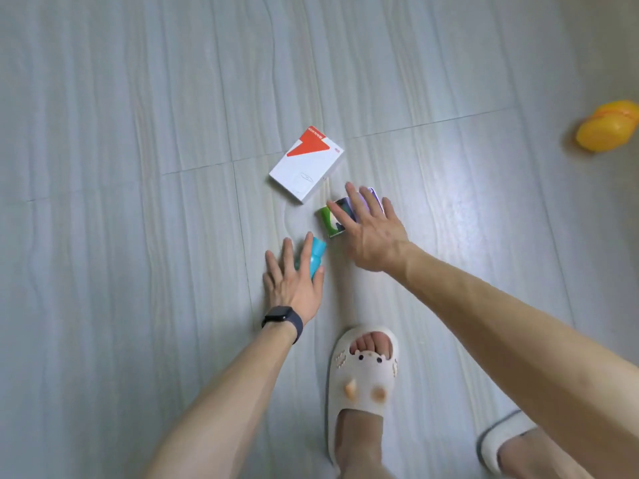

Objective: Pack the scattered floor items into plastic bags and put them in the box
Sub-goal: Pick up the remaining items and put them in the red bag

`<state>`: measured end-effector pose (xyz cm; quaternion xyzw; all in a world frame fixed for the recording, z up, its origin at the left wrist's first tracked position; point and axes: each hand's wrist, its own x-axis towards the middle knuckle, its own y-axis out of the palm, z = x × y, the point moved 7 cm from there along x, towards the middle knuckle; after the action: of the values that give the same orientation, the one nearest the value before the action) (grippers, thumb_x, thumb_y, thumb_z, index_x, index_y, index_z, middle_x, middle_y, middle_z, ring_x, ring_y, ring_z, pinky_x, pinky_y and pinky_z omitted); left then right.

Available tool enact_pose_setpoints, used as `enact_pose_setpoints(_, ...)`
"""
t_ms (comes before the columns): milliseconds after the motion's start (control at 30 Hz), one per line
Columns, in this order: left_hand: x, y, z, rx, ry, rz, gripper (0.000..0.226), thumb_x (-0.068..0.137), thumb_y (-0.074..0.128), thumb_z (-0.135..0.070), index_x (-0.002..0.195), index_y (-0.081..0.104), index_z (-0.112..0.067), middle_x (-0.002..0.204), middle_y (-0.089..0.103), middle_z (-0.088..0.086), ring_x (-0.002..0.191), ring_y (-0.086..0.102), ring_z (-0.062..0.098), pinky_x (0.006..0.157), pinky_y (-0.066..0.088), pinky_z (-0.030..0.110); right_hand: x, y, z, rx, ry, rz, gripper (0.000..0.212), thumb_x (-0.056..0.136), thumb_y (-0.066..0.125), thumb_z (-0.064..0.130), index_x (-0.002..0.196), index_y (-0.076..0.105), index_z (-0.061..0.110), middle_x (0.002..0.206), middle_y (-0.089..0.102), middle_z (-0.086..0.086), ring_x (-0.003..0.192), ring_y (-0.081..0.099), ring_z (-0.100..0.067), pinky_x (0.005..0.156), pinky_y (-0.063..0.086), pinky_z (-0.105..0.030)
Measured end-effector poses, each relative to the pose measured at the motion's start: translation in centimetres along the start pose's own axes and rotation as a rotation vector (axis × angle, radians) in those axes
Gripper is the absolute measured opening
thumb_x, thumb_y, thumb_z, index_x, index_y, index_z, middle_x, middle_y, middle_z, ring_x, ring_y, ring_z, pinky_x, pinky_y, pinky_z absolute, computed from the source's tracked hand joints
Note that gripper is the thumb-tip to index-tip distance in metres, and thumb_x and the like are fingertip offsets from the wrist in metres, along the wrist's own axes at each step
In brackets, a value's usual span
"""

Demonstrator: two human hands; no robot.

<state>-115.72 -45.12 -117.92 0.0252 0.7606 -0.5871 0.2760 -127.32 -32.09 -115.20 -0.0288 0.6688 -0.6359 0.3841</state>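
A white flat box with an orange-red corner (306, 165) lies on the grey floor. Just below it sits a small green and purple carton (330, 221); my right hand (371, 229) reaches over it with fingers spread and straight, covering most of it. A small teal bottle (316, 255) lies nearer to me. My left hand (294, 281), with a dark watch on the wrist, is stretched over the bottle, fingers straight, partly hiding it. No plastic bag or packing box is in view.
A yellow-orange plastic toy (607, 127) lies at the far right edge. My feet in cream slippers (361, 382) stand just behind the hands, the second slipper (501, 444) at the lower right. Grey tiled floor (138, 167) spreads all around.
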Motion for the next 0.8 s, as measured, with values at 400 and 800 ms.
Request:
enact_pose_setpoints(400, 0.7, -1.9, -1.5, 0.093, 0.031, 0.043, 0.069, 0.100, 0.041, -0.046, 0.154, -0.003, -0.041, 0.116, 0.042, 0.012, 0.101, 0.048, 0.029, 0.084, 0.043, 0.041, -8.8, 1.2, -5.5, 0.147, 0.135, -0.011, 0.058, 0.096, 0.047, 0.033, 0.148, 0.026, 0.019, 0.114, 0.046, -0.018, 0.085, 0.043, -0.032, 0.076, 0.046, -0.042)
enact_pose_setpoints(800, -8.6, -14.9, -24.0, -0.192, 0.592, -0.091, 0.068, 0.099, 0.044, -0.045, 0.153, 0.003, -0.046, 0.113, 0.042, 0.008, 0.102, 0.048, 0.030, 0.086, 0.045, 0.040, -36.9, -14.8, -18.4, 0.240, 0.473, -0.248, 0.053, 0.098, 0.045, 0.049, 0.146, 0.029, 0.034, 0.125, 0.045, -0.008, 0.096, 0.061, -0.035, 0.088, 0.049, -0.038)
